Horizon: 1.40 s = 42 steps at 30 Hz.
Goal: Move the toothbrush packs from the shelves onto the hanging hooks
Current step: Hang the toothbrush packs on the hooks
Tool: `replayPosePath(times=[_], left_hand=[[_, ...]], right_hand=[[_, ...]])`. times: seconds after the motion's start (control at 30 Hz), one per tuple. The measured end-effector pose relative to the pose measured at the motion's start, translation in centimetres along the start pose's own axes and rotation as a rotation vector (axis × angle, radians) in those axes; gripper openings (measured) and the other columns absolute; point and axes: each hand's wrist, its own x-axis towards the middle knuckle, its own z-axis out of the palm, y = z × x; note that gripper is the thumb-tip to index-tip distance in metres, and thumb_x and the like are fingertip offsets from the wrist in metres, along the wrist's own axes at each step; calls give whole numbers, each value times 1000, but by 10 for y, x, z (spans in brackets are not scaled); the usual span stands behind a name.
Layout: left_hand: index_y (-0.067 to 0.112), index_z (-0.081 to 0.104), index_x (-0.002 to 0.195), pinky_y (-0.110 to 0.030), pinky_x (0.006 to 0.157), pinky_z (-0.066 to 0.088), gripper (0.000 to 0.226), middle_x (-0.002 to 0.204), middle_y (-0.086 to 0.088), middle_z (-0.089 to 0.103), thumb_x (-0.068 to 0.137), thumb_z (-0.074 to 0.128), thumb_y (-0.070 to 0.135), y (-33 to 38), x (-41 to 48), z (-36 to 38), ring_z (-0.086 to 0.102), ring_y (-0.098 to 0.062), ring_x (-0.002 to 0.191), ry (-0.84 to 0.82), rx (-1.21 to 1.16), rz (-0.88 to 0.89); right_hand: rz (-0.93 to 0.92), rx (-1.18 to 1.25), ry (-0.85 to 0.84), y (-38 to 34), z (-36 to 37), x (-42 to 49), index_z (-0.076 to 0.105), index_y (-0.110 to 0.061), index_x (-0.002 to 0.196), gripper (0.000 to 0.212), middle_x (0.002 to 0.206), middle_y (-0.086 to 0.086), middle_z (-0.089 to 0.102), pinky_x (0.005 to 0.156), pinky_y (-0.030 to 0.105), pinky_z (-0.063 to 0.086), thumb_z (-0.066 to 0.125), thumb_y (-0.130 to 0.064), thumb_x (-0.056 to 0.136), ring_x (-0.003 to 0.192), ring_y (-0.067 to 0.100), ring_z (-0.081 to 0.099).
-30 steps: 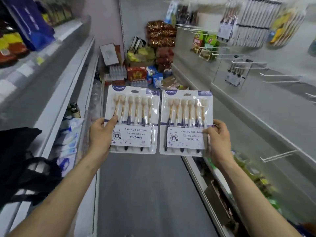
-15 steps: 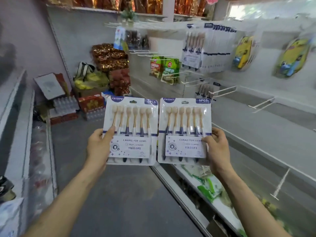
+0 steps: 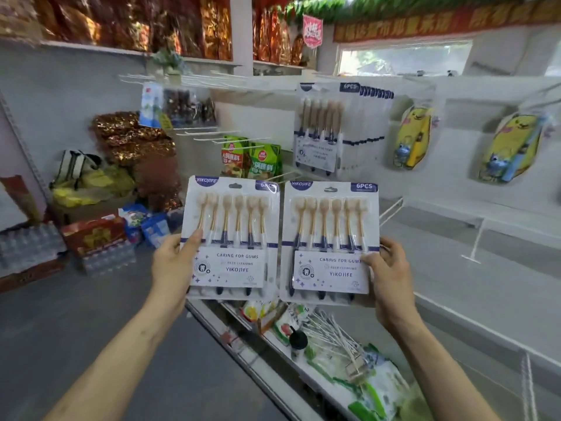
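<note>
I hold two flat six-piece toothbrush packs upright, side by side, in front of me. My left hand (image 3: pixel 176 265) pinches the left pack (image 3: pixel 232 238) at its lower left edge, thumb on the front. My right hand (image 3: pixel 390 278) grips the right pack (image 3: pixel 331 241) at its lower right edge. Each pack has a hang hole at its top. Above and behind them a row of several identical packs (image 3: pixel 334 132) hangs on a hook of the white wall panel.
Bare white hooks (image 3: pixel 212 133) stick out left of the hung packs, another white hook (image 3: pixel 391 208) just right of my packs. Yellow toy packs (image 3: pixel 411 138) hang further right. Green snack bags (image 3: pixel 252 161), stacked goods at the aisle's end, and a cluttered low shelf (image 3: pixel 334 354) lie below.
My view has swung right and upward toward the hook wall. The hung packs now appear closer and larger. Both hands keep the same hold on the packs.
</note>
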Motion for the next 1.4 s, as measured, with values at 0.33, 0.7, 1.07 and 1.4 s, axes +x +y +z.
replayPosePath(times=[0.33,0.7,1.07,1.4], left_hand=[[13,72,102,-34,64,53,28,85,-2,78,102,66,40,-8,139,58,73,-21,79,-275,-49,6],[17,73,104,-51,75,58,29,91,-6,79,99,68,45,-2,275,54,75,-34,91,-459,-96,6],[23,75,97,-68,92,55,26,102,-17,77,95,73,50,-26,326,59,72,-47,102,-552,-201,-47],[16,70,98,-51,81,60,24,98,-15,78,100,68,40,-75,304,41,75,-30,85,-624,-183,-145]], right_hand=[[-108,-31,259,-17,56,50,57,-21,129,35,116,-3,72,66,29,62,56,-3,99,91,8,75],[-204,-26,437,-36,161,73,59,-32,120,35,109,-12,74,78,72,59,59,-6,98,106,31,73],[-226,-40,574,-8,190,78,62,-31,118,37,116,-2,74,91,61,60,61,-2,95,111,29,71],[-5,-52,627,96,204,23,60,-27,118,36,107,-3,75,83,63,61,60,1,95,104,36,72]])
